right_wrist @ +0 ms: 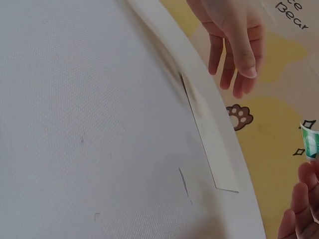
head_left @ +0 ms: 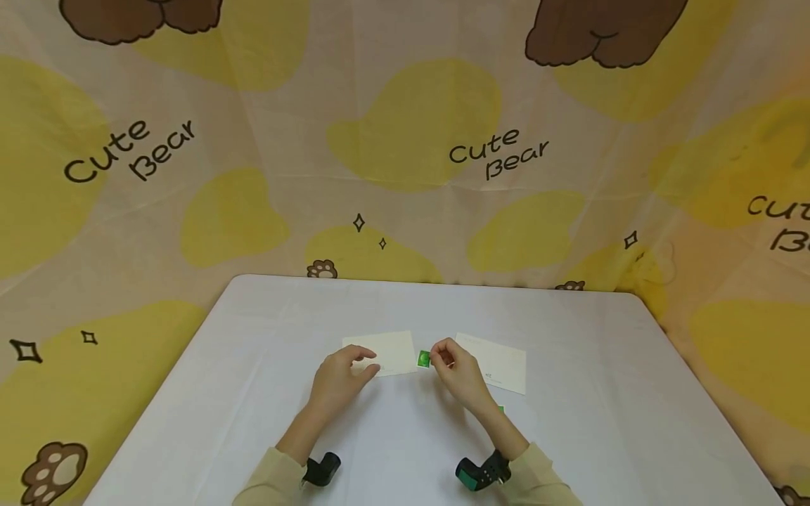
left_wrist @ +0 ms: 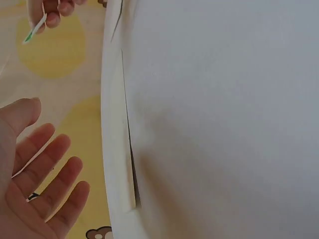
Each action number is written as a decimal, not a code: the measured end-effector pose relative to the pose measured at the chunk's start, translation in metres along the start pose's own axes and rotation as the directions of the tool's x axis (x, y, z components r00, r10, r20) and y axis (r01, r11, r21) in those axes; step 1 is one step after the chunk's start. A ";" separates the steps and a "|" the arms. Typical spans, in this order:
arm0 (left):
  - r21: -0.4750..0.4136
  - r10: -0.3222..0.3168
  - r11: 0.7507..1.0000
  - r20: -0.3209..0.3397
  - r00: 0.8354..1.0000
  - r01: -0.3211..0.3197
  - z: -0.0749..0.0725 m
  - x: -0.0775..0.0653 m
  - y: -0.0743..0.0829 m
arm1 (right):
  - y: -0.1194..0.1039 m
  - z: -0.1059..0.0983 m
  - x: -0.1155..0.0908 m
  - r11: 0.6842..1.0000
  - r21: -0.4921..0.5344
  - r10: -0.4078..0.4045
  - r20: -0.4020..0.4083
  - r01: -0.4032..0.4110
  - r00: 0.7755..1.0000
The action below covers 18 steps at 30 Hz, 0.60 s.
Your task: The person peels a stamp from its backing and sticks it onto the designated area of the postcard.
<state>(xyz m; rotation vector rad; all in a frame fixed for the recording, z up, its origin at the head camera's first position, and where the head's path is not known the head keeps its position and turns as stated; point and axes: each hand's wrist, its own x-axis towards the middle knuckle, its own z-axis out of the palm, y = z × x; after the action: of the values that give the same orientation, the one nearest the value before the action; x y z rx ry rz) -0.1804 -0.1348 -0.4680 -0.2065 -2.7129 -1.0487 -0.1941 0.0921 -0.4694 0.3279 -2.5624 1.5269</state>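
Observation:
My right hand pinches a small green stamp with a white edge by its right side, held up between two envelopes. In the right wrist view the stamp bends slightly above the fingertips. My left hand hovers over the cream left envelope, thumb and fingers spread apart with nothing between them. In the left wrist view the left hand's fingers are loosely extended. The right envelope lies tilted beyond my right hand, which covers part of its left side.
Another green piece shows beside my right wrist, mostly hidden by the forearm. Everything lies on a white table. A patterned cloth hangs behind its far edge. Black wrist cameras are worn on both wrists.

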 end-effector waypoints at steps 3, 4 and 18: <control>0.074 0.013 0.997 0.020 1.000 -0.014 -0.008 0.003 -0.009 | 0.001 0.000 0.000 1.000 -0.008 0.011 0.003 -0.011 1.000; 0.101 0.016 0.995 0.031 0.999 -0.019 -0.010 0.004 -0.012 | 0.002 0.000 0.000 1.000 -0.011 0.015 0.004 -0.015 1.000; 0.321 0.174 0.921 0.170 0.970 -0.222 -0.027 0.018 -0.047 | 0.004 -0.001 0.003 0.999 -0.038 0.023 0.005 -0.023 1.000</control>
<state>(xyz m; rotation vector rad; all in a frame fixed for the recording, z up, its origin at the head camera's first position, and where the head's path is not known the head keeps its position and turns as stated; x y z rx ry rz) -0.2039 -0.1866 -0.4743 -0.4982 -2.8640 -0.5173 -0.1978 0.0949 -0.4714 0.2994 -2.6044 1.4843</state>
